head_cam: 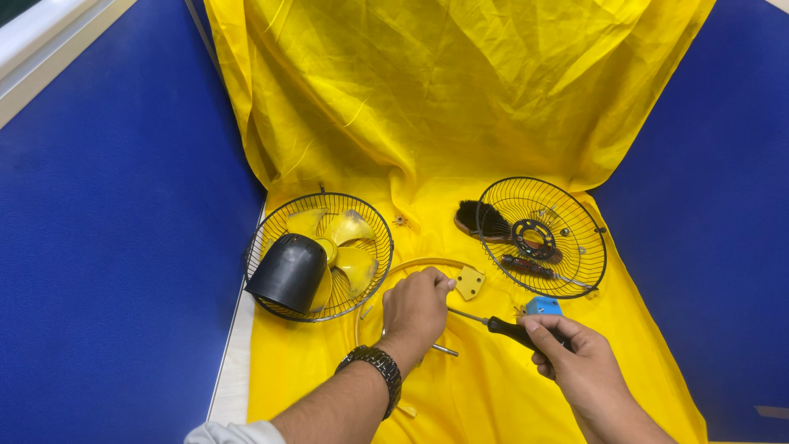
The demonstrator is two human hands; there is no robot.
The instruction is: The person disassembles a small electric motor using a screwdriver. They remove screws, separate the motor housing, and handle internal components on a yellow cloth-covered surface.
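Screwdriver, the black-handled one with the thin steel shaft (501, 326), sits in your right hand (575, 358), nearest the camera. Your fingers are curled shut around the handle, which pokes out toward the left, with the shaft running on to where its tip disappears under your left hand (415, 308). It's probably light and stiff, and a ribbed handle like that shouldn't slip, so gripping mid-handle like you are looks about right.

Your left hand is closed down in a loose fist over the curved yellow plastic bracket (427, 267), right by its flat end plate with the small holes (469, 282). I can't tell exactly what the fingertips pinch underneath. That bracket looks like thin plastic, so I'd guess it flexes and could crack if you lean on it. A small blue block (543, 307) sits just past your right knuckles.

Further back, everything rests on the crinkly yellow cloth (460, 107). On the left there's a round black wire fan guard (271, 238) holding the translucent yellow fan blades (349, 247) and a black motor cover (288, 271). On the right is a second wire guard (588, 238), with a dark-bristled brush (481, 220) beside it.
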